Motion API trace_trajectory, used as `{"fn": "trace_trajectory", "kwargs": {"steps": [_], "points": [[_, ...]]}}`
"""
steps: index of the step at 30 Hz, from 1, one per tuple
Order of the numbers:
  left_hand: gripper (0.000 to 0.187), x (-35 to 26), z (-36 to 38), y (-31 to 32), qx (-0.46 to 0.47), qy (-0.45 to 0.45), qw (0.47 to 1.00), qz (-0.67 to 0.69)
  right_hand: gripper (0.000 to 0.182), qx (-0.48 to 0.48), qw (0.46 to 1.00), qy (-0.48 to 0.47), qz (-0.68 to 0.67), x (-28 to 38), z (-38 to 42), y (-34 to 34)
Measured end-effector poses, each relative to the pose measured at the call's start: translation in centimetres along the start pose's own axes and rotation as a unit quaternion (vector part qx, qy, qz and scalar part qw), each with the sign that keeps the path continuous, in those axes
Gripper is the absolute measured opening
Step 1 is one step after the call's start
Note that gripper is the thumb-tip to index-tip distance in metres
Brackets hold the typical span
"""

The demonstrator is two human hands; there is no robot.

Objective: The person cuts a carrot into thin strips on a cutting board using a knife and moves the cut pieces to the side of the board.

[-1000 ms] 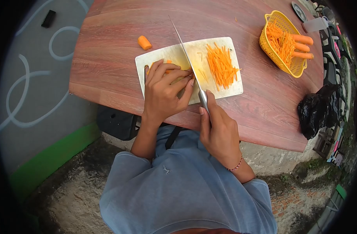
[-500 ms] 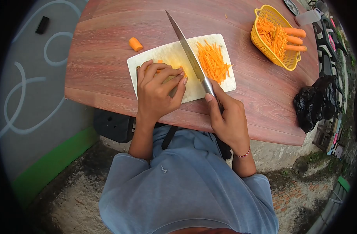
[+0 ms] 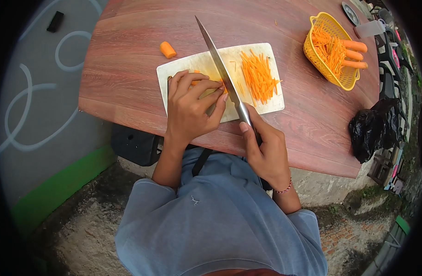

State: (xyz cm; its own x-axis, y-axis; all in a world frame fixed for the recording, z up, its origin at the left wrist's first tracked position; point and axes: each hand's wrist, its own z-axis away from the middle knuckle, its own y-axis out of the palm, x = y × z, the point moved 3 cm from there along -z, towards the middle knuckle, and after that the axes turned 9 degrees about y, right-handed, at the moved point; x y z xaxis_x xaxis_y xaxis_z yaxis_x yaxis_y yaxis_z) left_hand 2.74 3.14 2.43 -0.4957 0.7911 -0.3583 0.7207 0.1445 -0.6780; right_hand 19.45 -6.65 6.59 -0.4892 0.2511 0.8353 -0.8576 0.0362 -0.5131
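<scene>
Head view: left hand, fingers curled, grasps carrot against the cutting board, apparently to steady it beside the knife clenched in the right hand; shreds lie apart.

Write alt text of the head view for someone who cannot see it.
A person's left hand steadies cut carrot on a white cutting board; the right hand holds a knife beside it. Orange strips lie on the board, and a yellow basket holds more strips and carrots.

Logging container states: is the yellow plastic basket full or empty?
Partly filled: the basket holds carrot strips and three jutting carrots, but its near end is bare.
</scene>
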Motion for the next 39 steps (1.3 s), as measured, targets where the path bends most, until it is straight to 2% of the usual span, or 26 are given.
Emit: {"fn": "trace_trajectory", "kwargs": {"steps": [3,11,17,23,29,35,39], "points": [[0.010,0.0,0.0,0.0,-0.001,0.000,1.000,0.002,0.042,0.006,1.000,0.006,0.008,0.1,0.1,0.1],[0.009,0.2,0.2,0.2,-0.006,-0.004,1.000,0.009,0.044,-0.021,0.998,-0.054,0.036,-0.7,0.5,0.4],[0.009,-0.1,0.0,-0.1,0.011,0.003,1.000,-0.002,0.043,-0.019,0.995,-0.035,0.091,0.5,0.4,1.0],[0.009,-0.2,-0.1,-0.1,0.010,0.011,1.000,-0.003,0.037,-0.025,0.998,-0.044,0.049,0.9,-3.2,1.7],[0.008,-0.3,-0.1,-0.1,0.013,0.004,1.000,-0.015,0.036,0.020,0.999,0.026,0.038,0.2,-1.8,-1.0],[0.011,-0.5,-0.3,-0.2,0.018,0.002,1.000,-0.014,0.039,-0.008,0.999,0.039,0.006,-0.1,-0.7,-1.6],[0.009,-0.3,-0.1,-0.1,0.011,0.002,1.000,-0.012,0.040,-0.008,1.000,0.001,-0.003,0.2,-0.3,-0.8]]}}
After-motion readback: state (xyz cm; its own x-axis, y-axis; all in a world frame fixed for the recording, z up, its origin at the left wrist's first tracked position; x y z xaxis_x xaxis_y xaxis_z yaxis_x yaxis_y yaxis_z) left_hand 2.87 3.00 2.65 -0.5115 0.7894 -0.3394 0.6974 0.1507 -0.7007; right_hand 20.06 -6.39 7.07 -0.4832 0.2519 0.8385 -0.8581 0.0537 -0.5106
